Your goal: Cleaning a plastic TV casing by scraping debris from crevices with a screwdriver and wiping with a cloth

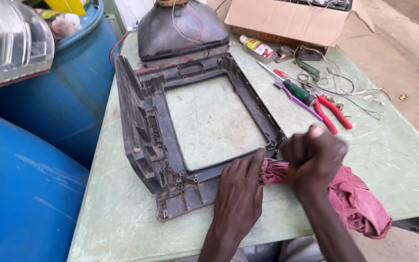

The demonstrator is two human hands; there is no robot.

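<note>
Risk: our left hand [237,194] lies flat, open, on the frame [147,140]; right hand [314,157], fisted on the cloth [355,199], could snag its corner and tug it.

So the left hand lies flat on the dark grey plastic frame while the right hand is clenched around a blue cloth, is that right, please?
Not quite: the cloth is dark red, not blue. The head view shows the left hand flat on the dark grey plastic frame and the right hand clenched around the crumpled dark red cloth on the pale green table.
</note>
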